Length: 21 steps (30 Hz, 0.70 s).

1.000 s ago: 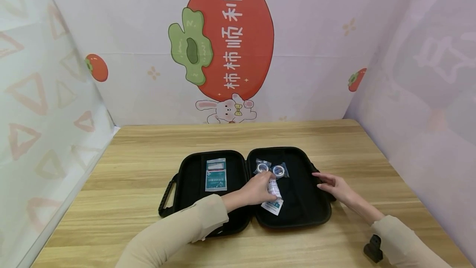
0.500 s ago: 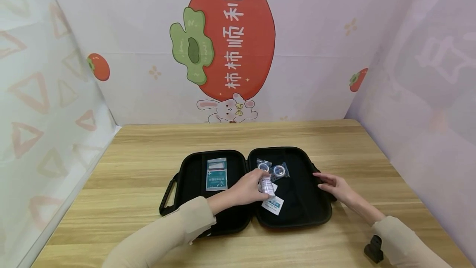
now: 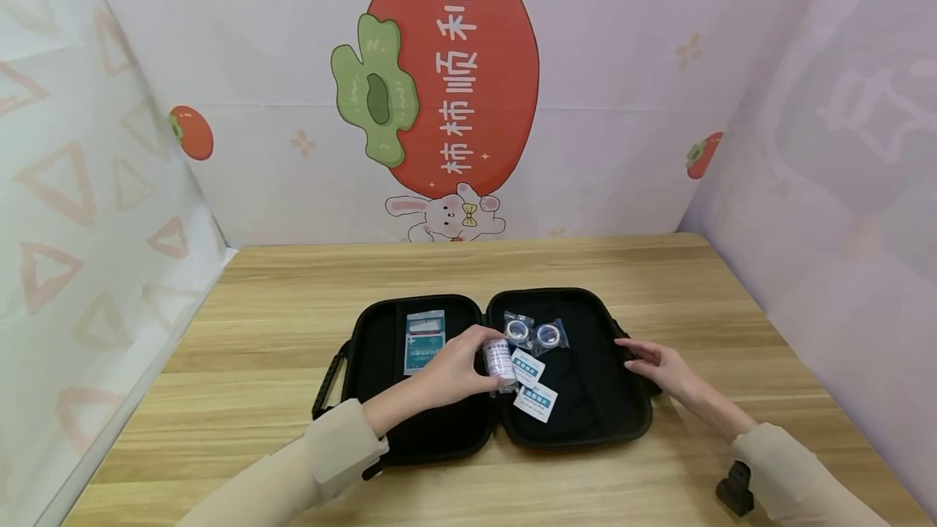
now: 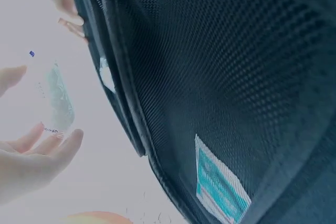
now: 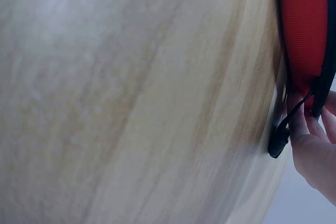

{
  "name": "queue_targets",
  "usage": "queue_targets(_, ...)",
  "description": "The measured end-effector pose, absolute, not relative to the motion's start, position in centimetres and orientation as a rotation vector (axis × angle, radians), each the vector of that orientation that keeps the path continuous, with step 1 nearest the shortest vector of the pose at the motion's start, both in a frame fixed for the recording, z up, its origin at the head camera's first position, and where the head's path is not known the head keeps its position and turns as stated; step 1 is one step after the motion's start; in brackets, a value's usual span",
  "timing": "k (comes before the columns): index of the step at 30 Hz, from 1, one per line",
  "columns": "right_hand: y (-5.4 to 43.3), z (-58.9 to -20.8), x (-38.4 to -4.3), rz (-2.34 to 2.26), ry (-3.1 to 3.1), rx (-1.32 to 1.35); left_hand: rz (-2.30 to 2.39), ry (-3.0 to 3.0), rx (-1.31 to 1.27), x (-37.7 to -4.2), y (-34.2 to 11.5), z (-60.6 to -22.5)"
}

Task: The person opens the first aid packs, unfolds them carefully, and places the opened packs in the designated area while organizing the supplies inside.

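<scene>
My left hand (image 3: 455, 366) holds a plastic-wrapped white bandage roll (image 3: 500, 363) between thumb and fingers, above the hinge of an open zippered case (image 3: 603, 405). The left wrist view shows the roll's clear wrapper (image 4: 60, 100) between the fingertips. At the case's right rim, my right hand (image 3: 662, 368) grips the edge; in the right wrist view its fingers lie by the red outer shell (image 5: 304, 30) and zipper pull (image 5: 278, 142). Inside the right half lie two white square packets (image 3: 536, 402) and two wrapped tape rolls (image 3: 547, 337).
A teal-and-white flat packet (image 3: 424, 340) lies in the case's left half, partly behind my left hand. The carry handle (image 3: 329, 381) sticks out at the left. A small black object (image 3: 735, 489) stands on the wooden table (image 3: 586, 486) near my right sleeve.
My left hand has moved left with the bandage roll, from over the white packets to the hinge, uncovering both packets. The right hand stays at the rim.
</scene>
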State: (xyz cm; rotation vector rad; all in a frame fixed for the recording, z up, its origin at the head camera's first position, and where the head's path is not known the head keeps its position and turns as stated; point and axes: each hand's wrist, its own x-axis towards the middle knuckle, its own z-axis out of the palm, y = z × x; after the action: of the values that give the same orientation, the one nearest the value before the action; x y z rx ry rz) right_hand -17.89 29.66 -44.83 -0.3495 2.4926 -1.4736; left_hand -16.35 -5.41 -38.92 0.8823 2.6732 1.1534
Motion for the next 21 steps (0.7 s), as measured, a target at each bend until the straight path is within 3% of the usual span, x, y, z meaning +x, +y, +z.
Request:
queue_targets(11, 29.6, -44.8, -17.9, -1.464, 2.514, -0.341, 1.272, 2.691, 0.886, -15.0, -8.5, -38.4)
queue_targets(21, 29.7, -44.9, -17.9, -1.470, 2.509, -0.343, 1.268, 2.767, 0.736, -13.6, -11.5, -38.3)
